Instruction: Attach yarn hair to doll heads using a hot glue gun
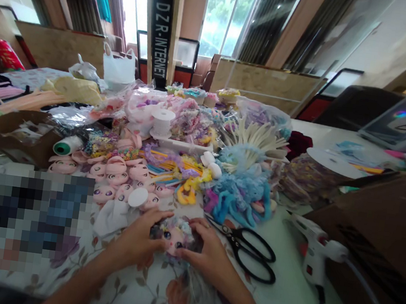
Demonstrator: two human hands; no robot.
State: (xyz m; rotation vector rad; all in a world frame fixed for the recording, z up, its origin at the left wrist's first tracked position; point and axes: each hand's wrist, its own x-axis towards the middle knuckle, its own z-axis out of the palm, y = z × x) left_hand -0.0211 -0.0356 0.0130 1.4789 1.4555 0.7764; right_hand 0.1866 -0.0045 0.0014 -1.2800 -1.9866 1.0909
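Observation:
Between my two hands, low over the flowered tablecloth, is a small doll head (173, 240) with painted eyes and pastel curly trim around it. My left hand (147, 232) grips its left side, thumb toward the face. On the other side my right hand (205, 244) holds it the same way, fingers over the top edge. Clear plastic seems to hang below the head. Black-handled scissors (246, 247) lie just right of my right hand. Left of my left hand are a white cloth piece (111, 218) and a white disc (138, 197).
Several pink doll faces (117, 175) lie beyond my hands. Blue fluffy yarn (243, 187), a white spool (162, 123) and bagged trims pile up behind. A white glue gun (315, 246) with its cord and a cardboard box (378, 245) stand at right. A blurred patch covers the left.

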